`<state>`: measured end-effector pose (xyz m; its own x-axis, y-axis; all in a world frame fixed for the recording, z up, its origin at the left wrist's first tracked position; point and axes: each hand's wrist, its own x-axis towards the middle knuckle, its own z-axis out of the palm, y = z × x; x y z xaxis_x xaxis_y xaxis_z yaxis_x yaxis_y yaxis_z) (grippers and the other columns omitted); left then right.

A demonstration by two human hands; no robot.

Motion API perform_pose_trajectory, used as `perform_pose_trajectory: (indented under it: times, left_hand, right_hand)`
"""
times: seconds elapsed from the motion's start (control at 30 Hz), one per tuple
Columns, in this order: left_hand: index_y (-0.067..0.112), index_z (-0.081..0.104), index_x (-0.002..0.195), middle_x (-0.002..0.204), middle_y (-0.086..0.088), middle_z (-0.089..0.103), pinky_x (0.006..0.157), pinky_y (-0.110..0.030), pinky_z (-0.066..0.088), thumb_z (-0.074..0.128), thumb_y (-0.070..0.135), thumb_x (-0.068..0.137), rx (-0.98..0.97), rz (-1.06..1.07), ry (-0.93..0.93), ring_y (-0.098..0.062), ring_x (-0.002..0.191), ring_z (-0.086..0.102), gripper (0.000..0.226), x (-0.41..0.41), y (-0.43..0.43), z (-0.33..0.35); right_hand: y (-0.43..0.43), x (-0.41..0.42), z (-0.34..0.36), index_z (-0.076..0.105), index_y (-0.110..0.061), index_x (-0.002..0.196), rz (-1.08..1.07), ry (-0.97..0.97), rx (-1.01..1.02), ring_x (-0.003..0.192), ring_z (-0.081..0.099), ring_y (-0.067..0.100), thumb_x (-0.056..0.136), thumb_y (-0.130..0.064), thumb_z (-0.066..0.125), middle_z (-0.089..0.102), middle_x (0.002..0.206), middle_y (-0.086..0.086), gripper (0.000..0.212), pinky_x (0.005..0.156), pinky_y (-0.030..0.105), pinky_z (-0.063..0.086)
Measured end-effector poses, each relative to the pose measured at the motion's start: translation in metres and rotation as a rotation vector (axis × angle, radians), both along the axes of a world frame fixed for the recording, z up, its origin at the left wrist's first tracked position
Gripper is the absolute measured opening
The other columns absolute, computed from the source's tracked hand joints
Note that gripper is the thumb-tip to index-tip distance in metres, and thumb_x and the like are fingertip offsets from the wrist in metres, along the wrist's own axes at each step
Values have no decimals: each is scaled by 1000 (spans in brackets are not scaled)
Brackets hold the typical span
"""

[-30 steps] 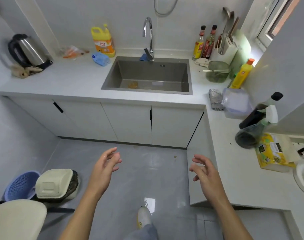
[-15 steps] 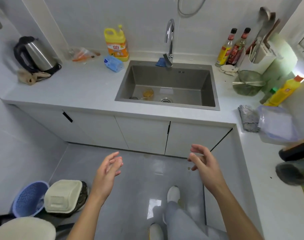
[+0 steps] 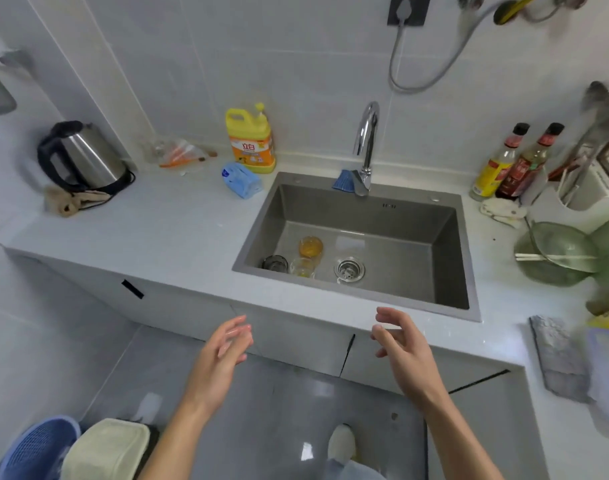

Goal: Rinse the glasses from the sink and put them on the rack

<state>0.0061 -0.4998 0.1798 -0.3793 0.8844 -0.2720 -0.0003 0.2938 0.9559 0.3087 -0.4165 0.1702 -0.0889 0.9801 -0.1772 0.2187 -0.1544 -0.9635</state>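
Hovering near the sink (image 3: 382,216), left hand (image 3: 223,351) and right hand (image 3: 400,344) empty, fingers loose; three glasses (image 3: 302,266) apparently unrinsed; rack unseen.

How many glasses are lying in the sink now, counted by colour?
Amber glass: 1
Clear glass: 1
Dark glass: 1
Total in the sink: 3
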Motion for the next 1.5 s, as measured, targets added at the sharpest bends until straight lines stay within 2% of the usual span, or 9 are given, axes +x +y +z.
perform_pose_trajectory:
  times: [0.17,0.33,0.53,0.73,0.93,1.03,1.13,1.2,1.5]
  left_hand:
    - [34,67,124,125,0,71,95,-35,56,69,66,65,-23,12,-13,-17,118,68,67,-9,48,0]
    - [33,68,124,124,0,72,91,-33,56,69,65,66,-77,-11,-12,-18,118,69,66,-27,98,-9]
    - [34,68,126,123,4,72,95,-35,57,67,65,69,-126,-172,9,-11,112,71,65,-54,190,-27]
    - [35,66,125,126,4,70,94,-32,57,69,39,96,-222,-337,7,-16,118,68,30,-87,292,-51]
    - [31,63,130,128,-1,69,94,-32,57,64,54,81,-319,-425,59,-15,118,67,54,-102,359,-69]
    - [34,63,131,126,5,69,102,-40,56,67,63,77,-374,-468,148,-13,117,67,61,-93,379,-86]
    - [26,59,139,128,8,67,92,-22,50,72,45,92,-436,-499,242,-7,108,64,52,-77,395,-106]
    - [23,55,143,132,6,65,86,-20,43,72,33,96,-466,-508,314,-6,104,62,51,-62,404,-123]
    - [24,23,162,163,-6,38,112,-47,44,81,49,86,-617,-472,566,-31,146,44,99,-3,449,-201]
  right_hand:
    - [72,-17,3,63,-28,124,66,-23,-16,102,68,17,102,-21,63,65,122,-9,24,71,22,57]
    - [111,-34,-11,62,-29,126,51,-27,-34,102,68,12,102,-22,62,64,124,-8,25,75,31,59]
    - [147,-57,-34,63,-30,123,-58,-60,-126,103,67,13,101,-21,64,63,125,-10,23,72,25,58]
    - [190,-85,-52,64,-30,118,-190,-80,-233,101,68,18,101,-19,65,65,122,-8,20,69,23,56]
    - [223,-103,-72,63,-25,122,-262,-119,-327,104,68,18,101,-20,64,63,122,-9,22,68,22,57]
    - [243,-108,-86,62,-23,124,-256,-132,-377,103,68,17,101,-20,63,64,123,-9,24,70,21,58]
    - [264,-111,-106,60,-25,125,-219,-139,-428,102,70,16,101,-21,63,64,126,-9,24,82,30,60]
    - [279,-112,-118,58,-28,125,-182,-147,-468,99,70,13,101,-23,63,65,122,-13,25,92,39,59]
    - [328,-106,-168,57,-22,136,-69,-230,-550,107,67,12,100,-23,62,63,114,-22,37,103,43,53]
